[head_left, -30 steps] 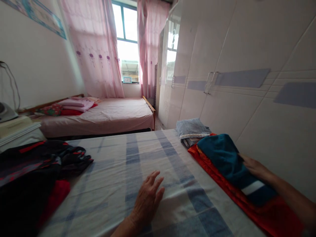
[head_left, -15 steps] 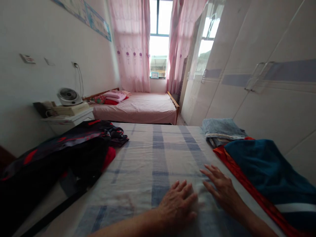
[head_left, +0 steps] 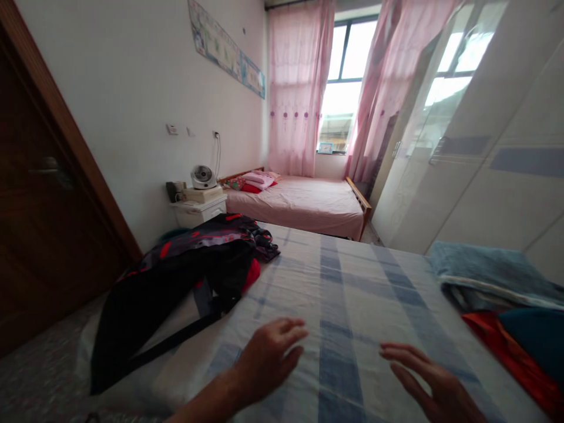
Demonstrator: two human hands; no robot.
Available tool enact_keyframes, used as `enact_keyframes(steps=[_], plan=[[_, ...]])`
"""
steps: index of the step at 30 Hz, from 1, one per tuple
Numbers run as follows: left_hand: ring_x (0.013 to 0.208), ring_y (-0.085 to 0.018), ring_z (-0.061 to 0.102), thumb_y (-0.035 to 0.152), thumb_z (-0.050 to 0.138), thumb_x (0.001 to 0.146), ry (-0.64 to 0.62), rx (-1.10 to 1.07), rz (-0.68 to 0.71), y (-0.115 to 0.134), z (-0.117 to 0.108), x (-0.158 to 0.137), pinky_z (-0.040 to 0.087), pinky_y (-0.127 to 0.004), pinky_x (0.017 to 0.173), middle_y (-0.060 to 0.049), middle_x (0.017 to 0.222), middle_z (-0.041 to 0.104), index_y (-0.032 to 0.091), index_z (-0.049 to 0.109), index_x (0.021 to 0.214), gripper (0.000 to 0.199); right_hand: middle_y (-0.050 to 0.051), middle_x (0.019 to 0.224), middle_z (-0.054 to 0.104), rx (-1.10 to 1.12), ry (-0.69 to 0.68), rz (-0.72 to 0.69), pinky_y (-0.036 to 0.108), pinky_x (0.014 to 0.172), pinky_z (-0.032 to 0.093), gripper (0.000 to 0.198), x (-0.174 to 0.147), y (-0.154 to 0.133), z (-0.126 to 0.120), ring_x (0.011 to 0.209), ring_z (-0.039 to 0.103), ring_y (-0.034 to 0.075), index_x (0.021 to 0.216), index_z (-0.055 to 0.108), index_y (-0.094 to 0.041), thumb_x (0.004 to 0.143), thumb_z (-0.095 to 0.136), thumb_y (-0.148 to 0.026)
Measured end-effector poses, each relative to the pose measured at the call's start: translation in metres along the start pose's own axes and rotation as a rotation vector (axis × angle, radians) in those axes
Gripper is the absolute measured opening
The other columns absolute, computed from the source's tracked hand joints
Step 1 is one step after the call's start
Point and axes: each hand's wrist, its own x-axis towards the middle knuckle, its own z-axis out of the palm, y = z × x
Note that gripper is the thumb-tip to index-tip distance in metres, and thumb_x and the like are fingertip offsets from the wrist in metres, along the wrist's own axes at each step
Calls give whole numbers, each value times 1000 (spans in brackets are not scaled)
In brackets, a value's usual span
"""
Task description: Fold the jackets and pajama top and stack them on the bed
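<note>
Both of my hands are over the near bed, whose sheet (head_left: 299,294) is white with blue stripes. My left hand (head_left: 271,352) is left of the broad middle stripe, holding nothing, fingers loosely bent and apart. On the right, my right hand (head_left: 432,379) hangs above the sheet, also bare, thumb and fingers spread. A heap of black and red clothes (head_left: 189,270) lies along the left side of the bed, a strap trailing from it. At the right edge lie folded blue jeans (head_left: 489,273), a red-orange garment (head_left: 506,346) and a dark teal garment (head_left: 537,335).
Beyond stands a second bed (head_left: 308,202) with a pink sheet and folded bedding. A fan (head_left: 203,176) sits on boxes on a white bedside cabinet (head_left: 198,214). Tall white wardrobes (head_left: 467,194) line the right. A brown door (head_left: 53,194) is at the left.
The view has swung left, bringing the door and floor into sight. My hands have moved apart; the left lies closer to the black clothes, and both appear lifted from the sheet.
</note>
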Motion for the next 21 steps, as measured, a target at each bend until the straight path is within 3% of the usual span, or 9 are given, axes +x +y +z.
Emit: enact_keyframes(steps=[5,9,12,14,16,18,21], plan=[[120,-23,48,21,42,88,411,511,-191,-76,-66,0,39,-40,102,-12,129,53,19,55,121,36,5,108,68,58,135,160,30,84,53,34,61,30,32,100,64,21,98,68,-25,86,41,-42],[128,-30,40,37,44,85,436,816,-492,-135,-112,-34,34,-45,104,-17,137,43,13,47,130,51,4,110,66,19,145,171,32,85,52,32,70,59,63,97,64,21,95,69,-25,82,42,-39],[126,-35,41,58,47,78,366,832,-754,-163,-128,-66,36,-50,100,-21,140,39,9,37,138,78,3,111,65,7,121,147,30,83,53,31,66,66,70,95,65,20,91,70,-27,81,43,-40],[128,-36,39,65,45,75,310,786,-830,-171,-129,-78,36,-52,99,-20,142,37,10,32,141,87,3,110,65,3,119,141,29,81,54,30,65,65,69,94,65,20,89,70,-28,81,44,-40],[132,-33,33,65,40,77,292,749,-806,-171,-125,-75,32,-51,102,-16,144,35,13,30,142,84,3,109,66,2,121,136,28,81,54,29,66,63,67,94,65,19,89,70,-29,81,44,-40],[136,-29,27,64,35,81,286,722,-730,-163,-121,-57,28,-48,106,-13,146,35,15,30,142,78,2,107,66,5,124,135,27,82,54,29,67,62,66,93,65,19,89,70,-29,82,44,-41],[138,-27,22,63,32,84,212,690,-677,-150,-120,-7,22,-45,109,-13,148,32,14,31,141,76,3,107,66,14,128,149,26,82,53,30,67,61,67,94,65,18,89,70,-28,82,43,-42]])
